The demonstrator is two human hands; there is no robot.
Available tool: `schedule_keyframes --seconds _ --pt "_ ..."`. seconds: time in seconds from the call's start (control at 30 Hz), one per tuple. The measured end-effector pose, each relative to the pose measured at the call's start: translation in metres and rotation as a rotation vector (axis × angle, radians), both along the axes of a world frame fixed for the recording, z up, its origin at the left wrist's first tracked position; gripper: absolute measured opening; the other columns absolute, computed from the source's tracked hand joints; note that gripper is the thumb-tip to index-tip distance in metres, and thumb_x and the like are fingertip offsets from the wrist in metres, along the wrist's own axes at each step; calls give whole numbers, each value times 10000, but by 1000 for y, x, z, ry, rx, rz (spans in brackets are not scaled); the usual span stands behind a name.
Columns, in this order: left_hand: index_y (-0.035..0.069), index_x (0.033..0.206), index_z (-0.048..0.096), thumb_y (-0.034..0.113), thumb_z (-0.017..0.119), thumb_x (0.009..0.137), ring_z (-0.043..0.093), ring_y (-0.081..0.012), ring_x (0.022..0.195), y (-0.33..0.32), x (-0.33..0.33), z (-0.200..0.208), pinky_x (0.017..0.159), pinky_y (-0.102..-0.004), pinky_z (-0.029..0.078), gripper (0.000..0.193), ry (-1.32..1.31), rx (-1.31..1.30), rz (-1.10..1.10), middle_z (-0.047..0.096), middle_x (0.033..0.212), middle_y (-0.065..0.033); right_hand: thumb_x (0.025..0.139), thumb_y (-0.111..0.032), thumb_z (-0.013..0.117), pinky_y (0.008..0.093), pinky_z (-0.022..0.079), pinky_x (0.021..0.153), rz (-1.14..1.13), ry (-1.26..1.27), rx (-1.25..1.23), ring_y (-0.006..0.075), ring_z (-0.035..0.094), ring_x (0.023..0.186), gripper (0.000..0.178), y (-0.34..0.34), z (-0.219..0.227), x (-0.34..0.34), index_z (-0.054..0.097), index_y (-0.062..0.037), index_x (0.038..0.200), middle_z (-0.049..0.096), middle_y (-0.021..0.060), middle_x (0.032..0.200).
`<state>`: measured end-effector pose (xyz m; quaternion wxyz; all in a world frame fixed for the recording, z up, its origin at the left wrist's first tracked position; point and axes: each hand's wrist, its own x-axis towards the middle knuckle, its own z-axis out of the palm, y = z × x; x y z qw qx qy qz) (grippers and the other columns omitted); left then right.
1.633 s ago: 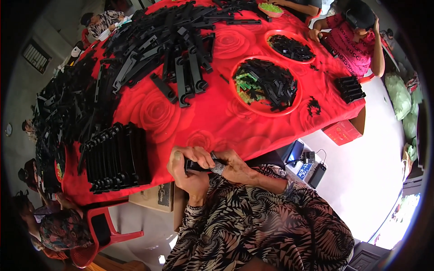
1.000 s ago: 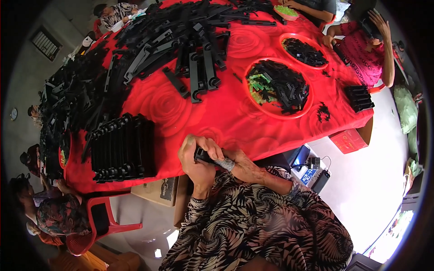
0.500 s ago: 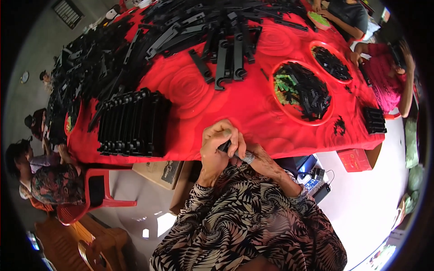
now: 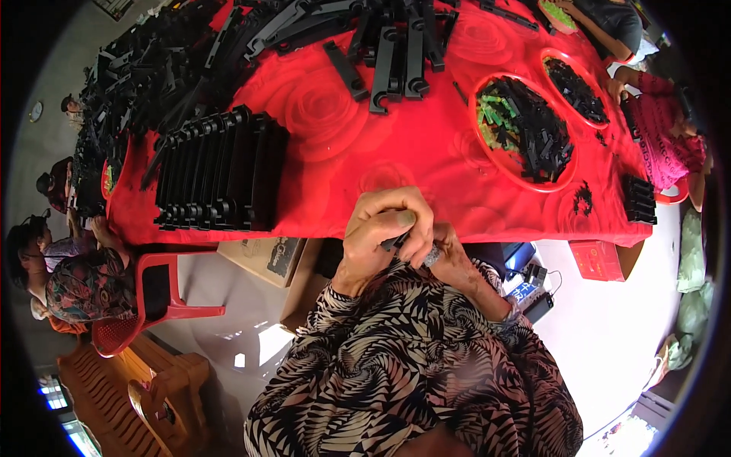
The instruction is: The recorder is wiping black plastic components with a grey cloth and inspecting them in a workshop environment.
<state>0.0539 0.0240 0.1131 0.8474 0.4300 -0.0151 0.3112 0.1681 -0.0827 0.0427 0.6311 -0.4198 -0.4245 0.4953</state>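
Observation:
My left hand (image 4: 388, 225) is closed around a small black plastic piece (image 4: 394, 242), just off the front edge of the red-covered table. Only a bit of this piece shows between thumb and fingers. My right hand (image 4: 451, 257) is tucked close behind the left, its fingers mostly hidden, so its grip is unclear. Something grey (image 4: 432, 256), perhaps a wrap on a finger, shows between the hands. To the left on the table stands a neat row of long black plastic bars (image 4: 217, 171). Farther off, loose black bars (image 4: 384, 65) with hooked ends lie in a heap.
Red-rimmed basins (image 4: 525, 183) hold small black and green pieces on the right. A short black stack (image 4: 640, 199) sits at the table's right corner. Below are a cardboard box (image 4: 263, 260), a red box (image 4: 598, 260) and a red chair (image 4: 160, 293). Other people sit around the table.
The view has tilted, so the table appears higher up. My hands stay together, and the left now covers more of the black piece.

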Motion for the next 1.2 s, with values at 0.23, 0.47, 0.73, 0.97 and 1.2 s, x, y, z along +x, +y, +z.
schedule_keyframes --seconds 0.23,0.47,0.73,0.97,1.2 --pt "-79 876 559 140 421 883 461 -155 415 0 3 -5 456 -255 390 258 83 -20 75 477 507 -76 925 -26 570 241 452 736 -1 -33 -107 32 538 807 98 4 -6 -8 623 -15 1007 613 -43 783" --pt "46 847 523 257 415 915 304 -146 383 30 10 -28 480 -315 317 247 -6 -351 213 306 467 6 941 -58 500 251 421 469 -99 -313 -262 86 558 561 69 23 -2 -6 545 -6 951 605 39 710" --pt "64 818 523 213 450 922 253 -97 409 48 10 -43 468 -268 257 196 -107 -565 253 259 480 44 863 36 466 295 419 482 -127 -438 -253 117 569 560 116 29 18 -5 550 37 943 619 71 670" --pt "55 828 513 179 460 910 270 -93 407 54 10 -58 463 -261 256 158 -209 -607 215 285 475 43 800 51 511 433 423 566 -173 -629 -249 346 578 604 120 31 26 -5 523 61 918 591 201 694" --pt "57 807 522 196 482 870 294 -122 403 60 12 -70 445 -280 282 157 -423 -712 29 309 492 17 744 69 515 497 392 599 -182 -866 -182 447 522 669 157 29 39 -6 486 73 898 527 255 724"
